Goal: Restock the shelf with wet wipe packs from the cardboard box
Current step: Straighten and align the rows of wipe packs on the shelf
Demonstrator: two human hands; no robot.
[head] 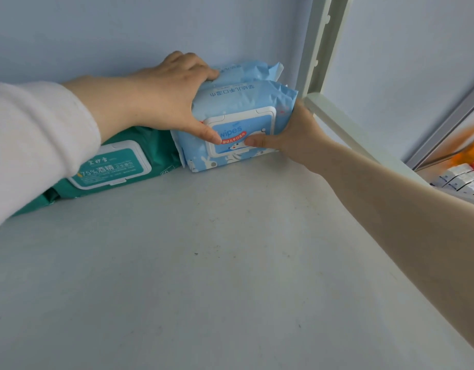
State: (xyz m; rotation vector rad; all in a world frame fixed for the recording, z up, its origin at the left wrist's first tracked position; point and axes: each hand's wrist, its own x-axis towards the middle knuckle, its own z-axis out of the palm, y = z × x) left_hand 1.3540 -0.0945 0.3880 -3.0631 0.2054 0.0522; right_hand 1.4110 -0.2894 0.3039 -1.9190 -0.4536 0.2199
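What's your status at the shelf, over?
Left hand and right hand grip light-blue plastic wipes pack. Matching pack behind. Teal wipes pack lies left of it.

The light was soft, even and cool, and it gave everything a bluish cast. The picture was sharpest where the left hand (163, 97) and right hand (292, 132) gripped the blue wipe packs (238, 102). The plastic there carried a mild sheen but no hard glare. Only a faint shadow lay on the shelf (203, 263) just below the grip. Left of the grip, the white sleeve (30, 145) was nearly washed out. Far to the right, an orange patch (468, 145) was blurred. The upright post (321, 36) above and to the right bowed with wide-angle distortion.
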